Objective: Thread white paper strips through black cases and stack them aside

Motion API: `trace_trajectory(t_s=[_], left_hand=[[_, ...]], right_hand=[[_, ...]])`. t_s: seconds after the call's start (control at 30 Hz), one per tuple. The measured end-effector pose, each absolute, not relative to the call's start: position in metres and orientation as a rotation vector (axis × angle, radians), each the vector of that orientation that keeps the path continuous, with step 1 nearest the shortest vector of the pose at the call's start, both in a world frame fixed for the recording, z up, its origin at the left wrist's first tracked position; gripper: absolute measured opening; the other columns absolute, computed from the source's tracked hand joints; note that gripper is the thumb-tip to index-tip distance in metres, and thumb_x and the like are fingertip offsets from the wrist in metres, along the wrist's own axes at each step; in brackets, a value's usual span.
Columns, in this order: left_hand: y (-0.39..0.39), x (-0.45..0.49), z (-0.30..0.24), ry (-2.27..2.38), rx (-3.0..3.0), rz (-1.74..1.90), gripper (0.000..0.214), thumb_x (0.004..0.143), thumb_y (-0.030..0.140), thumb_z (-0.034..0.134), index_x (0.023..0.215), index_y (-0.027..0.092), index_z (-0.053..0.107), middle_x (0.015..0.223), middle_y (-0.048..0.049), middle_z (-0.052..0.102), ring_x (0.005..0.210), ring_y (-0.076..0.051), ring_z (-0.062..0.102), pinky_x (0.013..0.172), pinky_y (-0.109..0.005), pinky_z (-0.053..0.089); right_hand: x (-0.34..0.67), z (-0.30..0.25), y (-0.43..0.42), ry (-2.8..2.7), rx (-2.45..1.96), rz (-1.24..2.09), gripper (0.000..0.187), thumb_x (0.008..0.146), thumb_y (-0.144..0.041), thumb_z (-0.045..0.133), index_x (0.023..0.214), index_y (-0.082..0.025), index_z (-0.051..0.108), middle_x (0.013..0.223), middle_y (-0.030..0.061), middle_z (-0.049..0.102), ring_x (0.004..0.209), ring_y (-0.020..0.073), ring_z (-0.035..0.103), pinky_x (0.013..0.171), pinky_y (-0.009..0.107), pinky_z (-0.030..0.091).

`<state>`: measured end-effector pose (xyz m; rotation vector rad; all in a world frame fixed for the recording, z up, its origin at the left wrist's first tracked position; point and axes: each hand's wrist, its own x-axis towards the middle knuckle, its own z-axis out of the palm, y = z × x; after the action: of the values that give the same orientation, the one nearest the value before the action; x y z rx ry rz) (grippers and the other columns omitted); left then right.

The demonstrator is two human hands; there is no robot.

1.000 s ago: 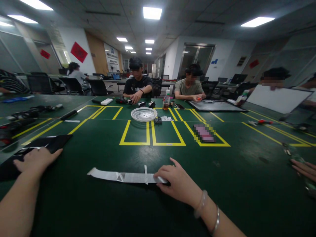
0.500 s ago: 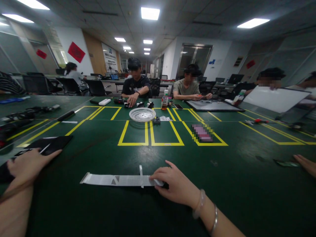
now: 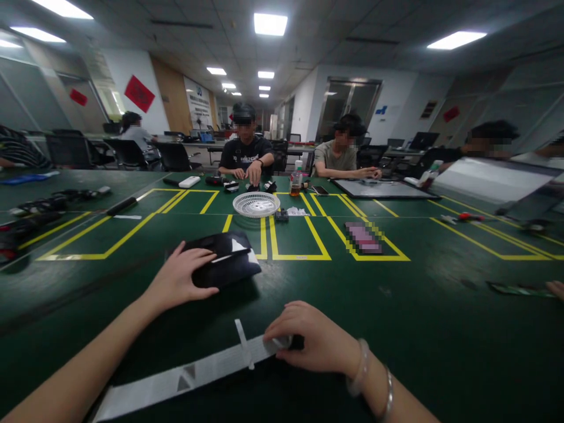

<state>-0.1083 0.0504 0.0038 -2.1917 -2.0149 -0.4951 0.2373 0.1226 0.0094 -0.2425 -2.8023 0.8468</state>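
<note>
My left hand [image 3: 178, 278] grips the near edge of a flat black panel [image 3: 224, 258] with a thin white strip on it, at the middle of the green table [image 3: 423, 329]. My right hand [image 3: 308, 341] is closed, pinching the right end of a long white ribbon strip [image 3: 185, 376]. The strip runs down to the left across the table, with a small white tab sticking up near my fingers. Two bracelets sit on my right wrist.
A white fan grille [image 3: 256, 204] lies ahead inside yellow tape boxes, with a bottle [image 3: 296, 183] and small parts behind it. Two people sit opposite; one works beside a flat screen [image 3: 381, 189]. Another person's fingers [image 3: 556, 288] show at the right edge. Dark tools lie at far left.
My left hand has carried the black panel from the far left to the table's middle. My right hand has pulled the white strip nearer, so it now slants down to the left.
</note>
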Motion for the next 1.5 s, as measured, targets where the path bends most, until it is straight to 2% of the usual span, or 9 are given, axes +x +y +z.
trace_trajectory(t_s=[0.17,0.57,0.67,0.8,0.9,1.0,1.1,1.27,1.5], left_hand=[[0.052,-0.055,-0.008,-1.846,-2.501,-0.497,0.079,0.067,0.063,0.076,0.133,0.024,0.058,0.136,-0.0104,0.057,0.127,-0.033,0.050,0.119,-0.058,0.005],[0.058,-0.034,-0.026,-1.815,-2.655,-0.417,0.089,0.068,0.061,0.079,0.142,0.023,0.048,0.144,-0.0139,0.049,0.134,-0.035,0.043,0.117,-0.062,0.008],[0.054,-0.040,-0.020,-1.829,-2.719,-0.390,0.078,0.077,0.055,0.075,0.143,0.025,0.047,0.149,-0.0130,0.043,0.138,-0.033,0.038,0.117,-0.059,0.015],[0.040,-0.053,0.005,-2.033,-2.723,-0.514,0.038,0.095,0.043,0.054,0.130,0.028,0.060,0.140,-0.0065,0.054,0.127,-0.025,0.051,0.106,-0.041,0.041],[0.029,-0.060,0.024,-2.285,-2.703,-0.549,0.034,0.096,0.047,0.050,0.119,0.027,0.065,0.117,-0.0047,0.066,0.103,-0.022,0.063,0.088,-0.032,0.050],[0.024,-0.064,0.028,-2.400,-2.719,-0.465,0.039,0.087,0.049,0.062,0.119,0.027,0.066,0.109,-0.0044,0.067,0.095,-0.023,0.065,0.079,-0.030,0.051],[0.028,-0.064,0.019,-2.323,-2.709,-0.429,0.043,0.079,0.043,0.072,0.118,0.028,0.064,0.112,-0.0032,0.065,0.098,-0.024,0.063,0.079,-0.030,0.049],[0.034,-0.065,0.004,-2.158,-2.761,-0.424,0.030,0.085,0.030,0.064,0.115,0.028,0.064,0.114,-0.0031,0.062,0.101,-0.022,0.060,0.083,-0.029,0.047],[0.035,-0.068,0.004,-2.155,-2.759,-0.352,0.028,0.090,0.031,0.058,0.118,0.030,0.064,0.114,-0.0033,0.058,0.100,-0.021,0.058,0.082,-0.029,0.047]], right_hand=[[0.237,0.006,0.124,-2.811,-0.235,0.856,0.034,0.079,-0.021,0.071,0.112,-0.029,0.069,0.100,-0.0039,0.073,0.093,0.0147,0.065,0.090,0.029,0.041],[0.233,0.007,0.124,-2.807,-0.194,0.894,0.031,0.080,-0.021,0.071,0.110,-0.027,0.070,0.104,-0.0018,0.073,0.097,0.0151,0.065,0.093,0.028,0.041],[0.234,0.008,0.124,-2.765,-0.195,0.884,0.033,0.079,-0.018,0.072,0.111,-0.027,0.070,0.107,-0.0010,0.072,0.101,0.0155,0.063,0.096,0.030,0.039],[0.235,0.007,0.125,-2.731,-0.273,0.811,0.033,0.082,-0.018,0.071,0.113,-0.030,0.069,0.110,-0.0015,0.070,0.105,0.0160,0.061,0.106,0.036,0.032],[0.237,0.006,0.129,-2.719,-0.383,0.689,0.034,0.086,-0.018,0.068,0.116,-0.033,0.066,0.114,-0.0017,0.068,0.109,0.0170,0.059,0.112,0.044,0.024],[0.239,0.004,0.134,-2.722,-0.522,0.491,0.035,0.091,-0.018,0.062,0.121,-0.036,0.063,0.118,-0.0014,0.066,0.111,0.0186,0.058,0.113,0.052,0.021],[0.241,0.001,0.139,-2.741,-0.614,0.321,0.032,0.094,-0.017,0.056,0.120,-0.035,0.062,0.119,-0.0005,0.066,0.112,0.0207,0.057,0.112,0.059,0.019],[0.241,-0.001,0.141,-2.802,-0.641,0.192,0.030,0.095,-0.017,0.054,0.118,-0.034,0.063,0.118,-0.0003,0.066,0.110,0.0221,0.058,0.110,0.064,0.019],[0.239,-0.004,0.138,-2.862,-0.669,0.146,0.032,0.096,-0.017,0.050,0.121,-0.034,0.061,0.122,0.0022,0.063,0.113,0.0227,0.056,0.110,0.065,0.021]])
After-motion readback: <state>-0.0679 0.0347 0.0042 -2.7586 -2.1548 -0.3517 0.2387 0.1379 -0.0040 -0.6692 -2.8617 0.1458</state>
